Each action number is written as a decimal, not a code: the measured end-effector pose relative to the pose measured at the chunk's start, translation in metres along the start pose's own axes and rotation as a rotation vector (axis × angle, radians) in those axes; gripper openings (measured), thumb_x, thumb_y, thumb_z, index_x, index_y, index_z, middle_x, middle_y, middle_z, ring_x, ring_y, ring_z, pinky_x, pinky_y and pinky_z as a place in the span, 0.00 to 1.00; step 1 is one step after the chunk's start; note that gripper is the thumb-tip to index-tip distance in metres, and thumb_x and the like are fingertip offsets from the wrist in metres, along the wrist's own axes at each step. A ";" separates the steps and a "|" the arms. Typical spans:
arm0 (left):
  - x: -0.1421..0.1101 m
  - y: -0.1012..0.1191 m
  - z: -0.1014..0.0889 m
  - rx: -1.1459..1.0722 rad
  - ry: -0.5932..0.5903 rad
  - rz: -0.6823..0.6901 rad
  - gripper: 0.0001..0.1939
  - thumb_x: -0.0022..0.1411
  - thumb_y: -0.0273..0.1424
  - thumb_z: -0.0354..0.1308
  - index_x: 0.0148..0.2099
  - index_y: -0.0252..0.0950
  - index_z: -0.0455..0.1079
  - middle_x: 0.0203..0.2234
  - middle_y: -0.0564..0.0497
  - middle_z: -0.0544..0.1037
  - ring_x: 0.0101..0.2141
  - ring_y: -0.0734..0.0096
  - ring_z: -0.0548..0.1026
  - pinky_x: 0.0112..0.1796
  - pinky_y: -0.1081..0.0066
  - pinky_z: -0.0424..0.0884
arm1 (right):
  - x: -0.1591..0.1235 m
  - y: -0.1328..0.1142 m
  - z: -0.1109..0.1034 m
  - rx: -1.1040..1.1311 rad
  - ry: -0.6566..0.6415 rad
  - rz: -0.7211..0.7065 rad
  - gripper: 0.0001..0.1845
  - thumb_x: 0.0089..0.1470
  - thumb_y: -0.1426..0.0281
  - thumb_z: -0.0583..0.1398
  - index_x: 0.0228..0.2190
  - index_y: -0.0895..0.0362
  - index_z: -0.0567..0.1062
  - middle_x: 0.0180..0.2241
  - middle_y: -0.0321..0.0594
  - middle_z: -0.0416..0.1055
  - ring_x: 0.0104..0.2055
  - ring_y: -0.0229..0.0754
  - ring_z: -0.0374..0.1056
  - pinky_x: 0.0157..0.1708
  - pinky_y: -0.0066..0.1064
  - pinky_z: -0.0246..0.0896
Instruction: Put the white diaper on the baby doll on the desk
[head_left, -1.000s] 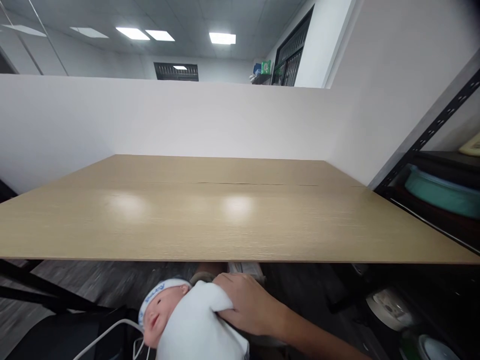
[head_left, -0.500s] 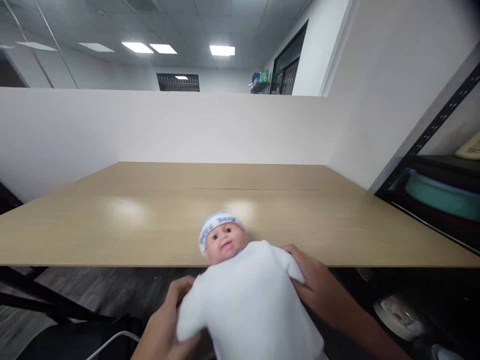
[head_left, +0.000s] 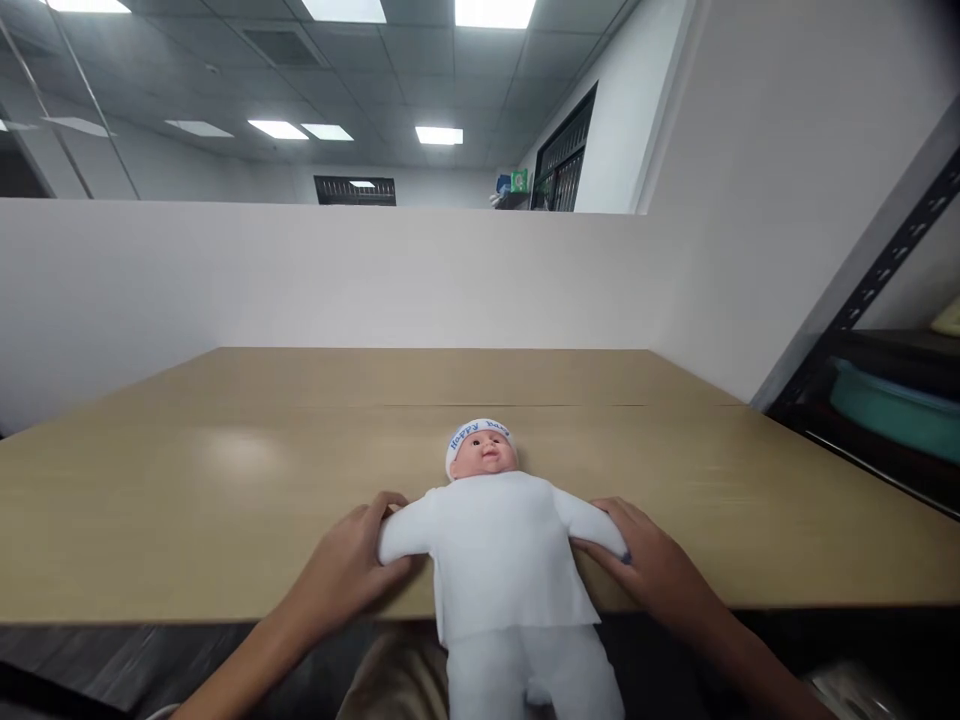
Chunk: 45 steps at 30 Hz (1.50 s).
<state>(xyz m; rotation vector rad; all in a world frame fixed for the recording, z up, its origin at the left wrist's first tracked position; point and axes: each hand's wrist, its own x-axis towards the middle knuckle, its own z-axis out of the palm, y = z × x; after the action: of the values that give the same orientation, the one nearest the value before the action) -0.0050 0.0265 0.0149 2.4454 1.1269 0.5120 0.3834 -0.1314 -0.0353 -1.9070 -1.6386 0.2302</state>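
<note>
A baby doll [head_left: 510, 560] in white clothes lies face up across the front edge of the wooden table [head_left: 247, 500]. It wears a white cap [head_left: 480, 430] with blue lettering. Its head and trunk rest over the tabletop, while the legs reach past the edge towards me. My left hand [head_left: 358, 555] is closed around the doll's sleeved arm on the left. On the other side, my right hand [head_left: 637, 550] grips the opposite arm near the sleeve's end. Both arms are spread outward. The doll's hands are hidden, and its feet fall outside the view.
A white partition [head_left: 427, 280] stands behind the table. At the right, a black metal rack [head_left: 885, 270] holds a teal basin [head_left: 896, 410] close to the table's side. My trousered leg [head_left: 397, 675] shows below the front edge.
The doll has moved forward from in front of the edge onto the table. It is now straighter and flatter, its arms spread wider by my hands. The camera view has tilted up slightly.
</note>
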 end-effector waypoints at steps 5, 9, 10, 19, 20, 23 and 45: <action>0.053 -0.038 0.001 0.223 0.050 0.035 0.15 0.68 0.46 0.58 0.45 0.40 0.72 0.37 0.46 0.82 0.43 0.49 0.79 0.40 0.61 0.69 | 0.058 0.013 0.017 0.018 -0.019 -0.033 0.24 0.69 0.46 0.57 0.50 0.50 0.76 0.49 0.46 0.78 0.52 0.56 0.72 0.52 0.47 0.69; 0.102 -0.065 0.000 0.309 0.090 0.088 0.16 0.68 0.48 0.59 0.44 0.41 0.71 0.36 0.47 0.82 0.40 0.51 0.79 0.39 0.61 0.69 | 0.112 0.023 0.028 -0.001 -0.038 -0.097 0.20 0.69 0.52 0.57 0.50 0.51 0.77 0.48 0.46 0.78 0.49 0.54 0.73 0.49 0.45 0.70; 0.114 -0.071 0.000 0.331 0.102 0.103 0.16 0.68 0.48 0.58 0.43 0.41 0.71 0.37 0.47 0.82 0.39 0.51 0.79 0.39 0.61 0.69 | 0.125 0.026 0.031 -0.010 -0.038 -0.114 0.18 0.69 0.54 0.57 0.50 0.52 0.76 0.48 0.46 0.78 0.49 0.54 0.73 0.48 0.45 0.70; 0.217 -0.121 0.003 0.383 0.163 0.139 0.20 0.69 0.51 0.59 0.46 0.40 0.70 0.38 0.45 0.82 0.41 0.50 0.79 0.42 0.59 0.70 | 0.229 0.057 0.055 -0.037 0.031 -0.170 0.20 0.61 0.63 0.59 0.53 0.53 0.74 0.50 0.45 0.78 0.51 0.54 0.73 0.50 0.45 0.68; 0.228 -0.126 0.003 0.384 0.175 0.143 0.21 0.69 0.52 0.59 0.47 0.39 0.71 0.39 0.45 0.82 0.41 0.50 0.80 0.42 0.59 0.70 | 0.240 0.060 0.057 -0.043 0.042 -0.168 0.20 0.60 0.63 0.59 0.53 0.53 0.74 0.50 0.45 0.78 0.51 0.54 0.73 0.50 0.44 0.67; 0.259 -0.141 0.003 0.411 0.228 0.153 0.28 0.69 0.58 0.58 0.50 0.37 0.72 0.39 0.43 0.83 0.41 0.49 0.80 0.43 0.57 0.70 | 0.275 0.067 0.061 -0.070 0.073 -0.157 0.19 0.60 0.62 0.59 0.51 0.53 0.75 0.49 0.44 0.79 0.49 0.53 0.74 0.48 0.42 0.67; 0.292 -0.165 0.019 0.343 0.477 -0.056 0.38 0.68 0.54 0.64 0.70 0.36 0.64 0.62 0.30 0.73 0.60 0.34 0.69 0.57 0.45 0.64 | 0.326 0.102 0.093 -0.183 0.295 -0.082 0.45 0.67 0.47 0.55 0.73 0.61 0.59 0.66 0.61 0.68 0.66 0.69 0.62 0.63 0.61 0.60</action>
<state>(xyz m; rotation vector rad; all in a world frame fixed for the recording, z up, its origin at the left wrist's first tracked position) 0.0776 0.3478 -0.0363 2.6432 1.5790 0.9953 0.4939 0.2012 -0.0842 -1.8944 -1.5751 -0.2323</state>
